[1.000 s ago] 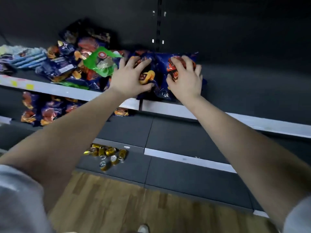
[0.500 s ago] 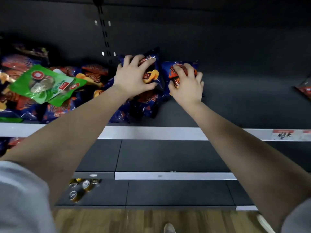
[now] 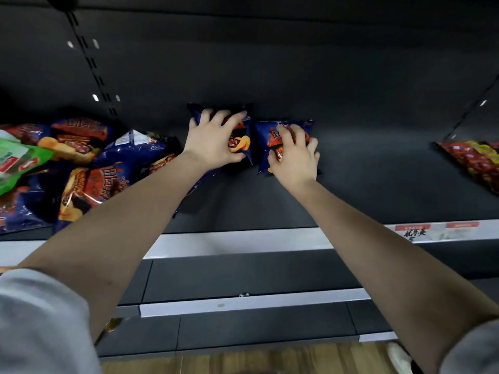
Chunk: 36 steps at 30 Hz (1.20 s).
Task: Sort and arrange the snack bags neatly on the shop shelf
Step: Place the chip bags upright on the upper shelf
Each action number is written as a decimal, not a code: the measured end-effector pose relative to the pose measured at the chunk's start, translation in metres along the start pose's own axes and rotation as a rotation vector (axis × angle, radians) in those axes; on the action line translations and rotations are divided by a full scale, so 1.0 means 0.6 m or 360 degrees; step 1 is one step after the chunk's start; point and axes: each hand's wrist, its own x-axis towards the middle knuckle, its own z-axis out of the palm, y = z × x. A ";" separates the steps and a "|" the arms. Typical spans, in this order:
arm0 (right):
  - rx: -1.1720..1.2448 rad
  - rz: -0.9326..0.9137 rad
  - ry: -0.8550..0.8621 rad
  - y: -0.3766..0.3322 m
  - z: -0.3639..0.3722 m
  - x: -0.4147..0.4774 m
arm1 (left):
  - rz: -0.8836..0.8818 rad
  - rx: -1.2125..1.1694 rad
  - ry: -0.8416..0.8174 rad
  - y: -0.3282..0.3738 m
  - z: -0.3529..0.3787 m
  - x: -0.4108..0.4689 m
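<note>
Two small blue snack bags stand side by side near the back of the dark upper shelf [image 3: 378, 190]. My left hand [image 3: 213, 141] grips the left blue bag [image 3: 244, 122], fingers spread over its top and thumb at its lower edge. My right hand [image 3: 295, 156] grips the right blue bag [image 3: 263, 133], fingers curled over its front. A loose pile of the same blue bags [image 3: 94, 179] lies on the shelf to the left, with a green bag [image 3: 16, 160] on top at the far left.
Red snack packets [image 3: 475, 160] lie at the shelf's right end. The white front rail [image 3: 243, 241] carries a price label [image 3: 413, 230]. Two lower shelves step out below, above a wooden floor [image 3: 243, 360]. A slotted upright [image 3: 91, 63] runs up the back wall.
Both hands have carried their blue bags rightward, away from the pile, and set them further back on the shelf. The view has shifted right, bringing the red packets into sight.
</note>
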 end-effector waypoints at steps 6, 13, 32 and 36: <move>0.0022 0.0009 -0.0043 0.033 0.013 0.018 | -0.0009 0.0026 -0.0014 0.026 0.023 0.033; 0.0012 0.0019 -0.0103 0.071 0.031 0.040 | -0.0057 0.0067 -0.0093 0.027 0.067 0.046; -0.0020 0.0097 -0.0089 0.029 0.112 0.077 | 0.0012 0.0103 0.0051 -0.013 0.117 0.050; -0.0060 0.0101 -0.0071 0.029 0.113 0.080 | 0.0020 0.0129 0.0055 -0.014 0.119 0.049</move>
